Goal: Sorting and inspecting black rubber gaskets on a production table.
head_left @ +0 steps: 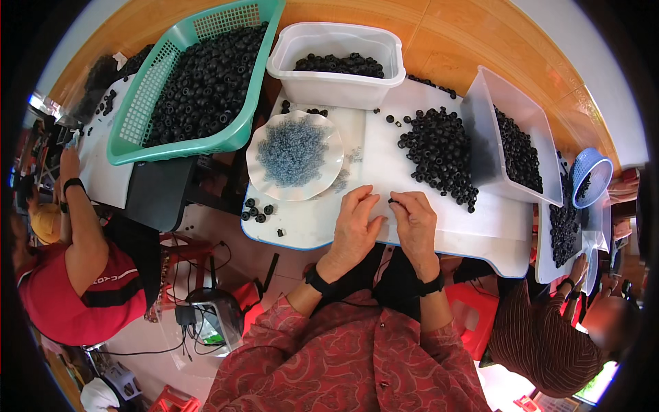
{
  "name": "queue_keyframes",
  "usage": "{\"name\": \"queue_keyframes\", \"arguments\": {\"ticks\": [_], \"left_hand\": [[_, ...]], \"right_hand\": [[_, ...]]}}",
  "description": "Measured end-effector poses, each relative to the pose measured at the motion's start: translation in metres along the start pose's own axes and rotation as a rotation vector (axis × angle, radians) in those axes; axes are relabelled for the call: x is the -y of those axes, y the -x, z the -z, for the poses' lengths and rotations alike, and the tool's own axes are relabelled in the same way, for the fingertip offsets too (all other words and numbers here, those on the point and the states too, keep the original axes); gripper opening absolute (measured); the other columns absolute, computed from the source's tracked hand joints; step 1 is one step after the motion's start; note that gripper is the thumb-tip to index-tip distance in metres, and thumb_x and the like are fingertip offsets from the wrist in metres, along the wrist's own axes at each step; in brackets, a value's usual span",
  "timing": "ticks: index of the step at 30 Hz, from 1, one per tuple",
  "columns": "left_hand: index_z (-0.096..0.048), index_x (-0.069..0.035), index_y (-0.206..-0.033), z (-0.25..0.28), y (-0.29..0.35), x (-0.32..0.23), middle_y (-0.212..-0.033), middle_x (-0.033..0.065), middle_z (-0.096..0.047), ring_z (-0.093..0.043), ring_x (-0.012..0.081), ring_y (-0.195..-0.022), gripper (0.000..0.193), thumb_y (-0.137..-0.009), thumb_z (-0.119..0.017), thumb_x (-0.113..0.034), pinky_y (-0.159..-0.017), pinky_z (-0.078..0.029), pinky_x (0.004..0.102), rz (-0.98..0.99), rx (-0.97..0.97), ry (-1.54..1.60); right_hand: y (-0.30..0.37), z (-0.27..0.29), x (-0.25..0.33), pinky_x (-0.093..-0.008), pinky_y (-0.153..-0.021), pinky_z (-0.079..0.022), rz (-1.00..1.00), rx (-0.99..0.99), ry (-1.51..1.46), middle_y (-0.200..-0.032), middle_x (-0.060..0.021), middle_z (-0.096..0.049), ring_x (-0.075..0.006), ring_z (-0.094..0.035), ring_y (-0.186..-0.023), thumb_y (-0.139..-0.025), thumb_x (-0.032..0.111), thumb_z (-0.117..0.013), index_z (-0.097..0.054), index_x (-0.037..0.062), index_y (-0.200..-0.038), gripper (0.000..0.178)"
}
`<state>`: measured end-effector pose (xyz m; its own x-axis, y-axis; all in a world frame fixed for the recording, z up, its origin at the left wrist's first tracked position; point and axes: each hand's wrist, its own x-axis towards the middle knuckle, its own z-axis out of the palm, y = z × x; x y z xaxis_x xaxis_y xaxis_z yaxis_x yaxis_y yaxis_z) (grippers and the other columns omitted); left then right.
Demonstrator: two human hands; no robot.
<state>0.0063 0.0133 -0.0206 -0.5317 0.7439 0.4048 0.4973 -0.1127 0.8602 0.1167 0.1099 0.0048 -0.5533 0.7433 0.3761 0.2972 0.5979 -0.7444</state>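
Note:
Both hands are at the near edge of the white table (453, 226). My right hand (417, 223) is closed in a pinch, and a small dark piece (392, 200) shows at its fingertips, mostly hidden by them. Just left of it, my left hand (353, 230) has its thumb apart from its bent fingers, and nothing shows between them. A loose pile of small black ring-shaped parts (439, 151) lies beyond my right hand. Beyond my left hand, a white scalloped plate (333, 180) holds a heap of small translucent blue-grey pieces (292, 151).
A green basket (230, 141) full of black parts stands at far left. A white tub (336, 93) and a clear bin (484, 161) hold more. Several black parts (259, 216) lie near the left corner. People work at left (89, 275) and right (549, 336).

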Motion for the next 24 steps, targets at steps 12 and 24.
{"name": "queue_keyframes", "arguments": {"ticks": [12,24], "left_hand": [[-0.066,0.000,-0.113,0.008,-0.004,-0.007,-0.112,0.0136,-0.064,-0.067,0.0224,-0.090,0.032,-0.082,-0.073,0.000,-0.077,-0.056,0.0307,0.092,-0.023,0.173],[-0.069,0.001,-0.105,0.021,-0.001,-0.033,-0.097,0.0104,-0.068,-0.068,0.0158,-0.079,0.019,-0.087,-0.067,0.005,-0.067,-0.055,0.0253,0.146,-0.050,0.426]], "right_hand": [[0.008,0.006,0.001,-0.0245,-0.067,-0.053,-0.477,-0.011,-0.691,-0.093,-0.0094,-0.072,-0.0128,-0.066,-0.077,-0.087,-0.003,-0.069,-0.070,-0.0039,-0.106,0.019],[0.015,0.022,0.033,-0.0254,-0.067,-0.055,-0.483,0.044,-0.909,-0.093,-0.0129,-0.072,-0.0156,-0.068,-0.078,-0.090,0.000,-0.068,-0.070,-0.0054,-0.106,0.017]]}}
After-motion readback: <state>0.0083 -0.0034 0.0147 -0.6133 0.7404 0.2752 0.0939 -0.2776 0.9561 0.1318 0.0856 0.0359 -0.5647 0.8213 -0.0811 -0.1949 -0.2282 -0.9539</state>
